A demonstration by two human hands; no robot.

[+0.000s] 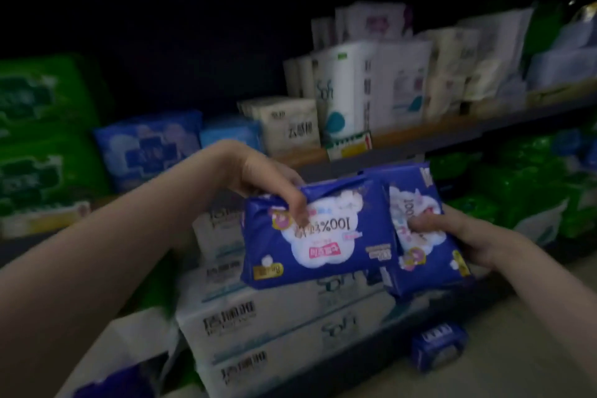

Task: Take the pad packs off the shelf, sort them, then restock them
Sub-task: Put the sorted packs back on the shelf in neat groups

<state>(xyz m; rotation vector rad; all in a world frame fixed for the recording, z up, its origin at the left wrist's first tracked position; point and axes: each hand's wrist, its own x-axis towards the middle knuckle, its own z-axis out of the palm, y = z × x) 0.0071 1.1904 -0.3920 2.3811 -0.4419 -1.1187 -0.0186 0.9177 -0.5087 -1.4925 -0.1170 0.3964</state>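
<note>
Two dark blue pad packs with white cloud prints are held in front of the shelves. My left hand (274,184) pinches the top edge of the left blue pack (323,236), which hangs upside down. My right hand (452,233) grips the right blue pack (423,236) from the side, thumb on its front. The two packs touch each other. More pad packs stand on the shelf (420,136) behind: a blue one (151,145), a light blue one (229,134) and several white ones (365,84).
Green packs (42,139) fill the left side and the lower right (529,184). White bulk packs (281,329) are stacked below my hands. A small blue pack (439,344) lies on the pale floor. A white bag (129,362) is at the bottom left.
</note>
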